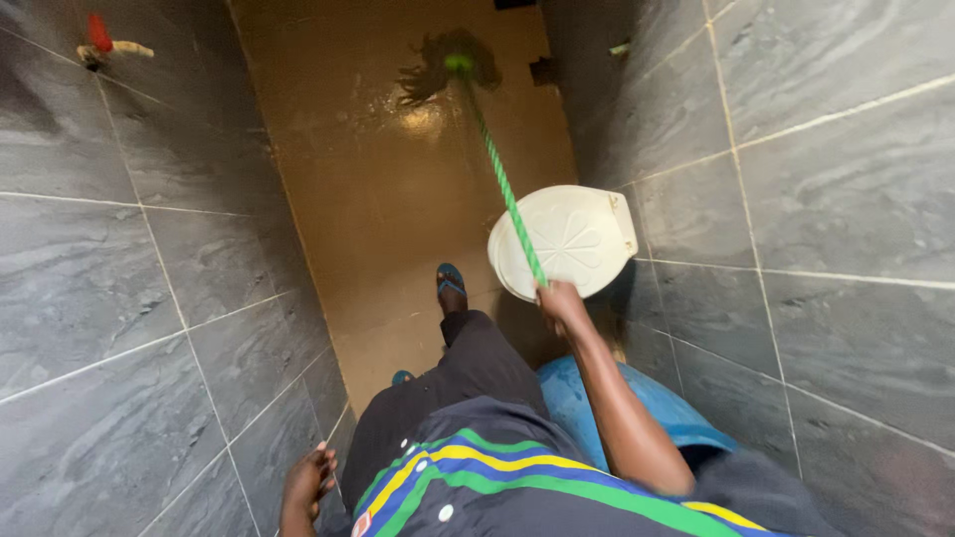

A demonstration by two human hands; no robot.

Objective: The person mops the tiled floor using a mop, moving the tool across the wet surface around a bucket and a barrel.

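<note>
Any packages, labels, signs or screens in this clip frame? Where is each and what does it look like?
No packages, signs or screens show.
Patch: the only label-like thing, small, red and white, on the dark striped shirt at the bottom edge; too small to make out.
Otherwise: right hand grips the green mop handle; left hand rests by the grey tiled wall.
</note>
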